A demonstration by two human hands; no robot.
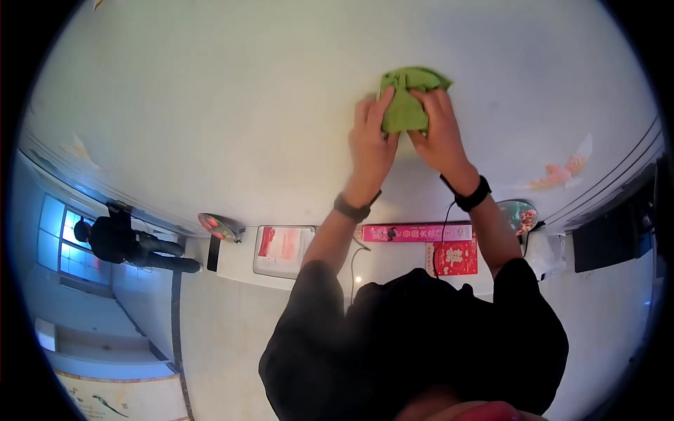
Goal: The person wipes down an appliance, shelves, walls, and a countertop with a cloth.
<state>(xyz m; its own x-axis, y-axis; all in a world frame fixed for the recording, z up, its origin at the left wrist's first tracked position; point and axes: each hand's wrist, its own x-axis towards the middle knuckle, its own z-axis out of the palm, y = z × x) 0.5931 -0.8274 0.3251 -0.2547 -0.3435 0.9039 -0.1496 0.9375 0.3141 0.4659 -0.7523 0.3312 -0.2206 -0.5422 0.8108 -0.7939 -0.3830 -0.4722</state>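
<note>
A folded green cloth (406,112) is held up against the pale wall (267,91) in front of me. My left hand (372,137) grips its left side, with fingers over the edge. On the cloth's right side, my right hand (441,130) has its fingers closed on the fabric. Both arms are stretched out, and each wrist wears a black band. The fingertips behind the cloth are hidden.
Below my arms, a white cabinet top carries a tray (258,265) with red-and-white packets, a long pink box (414,233), a red card (460,257) and two round decorated items. Thin cables hang from my wrists. Another person (116,238) stands far left.
</note>
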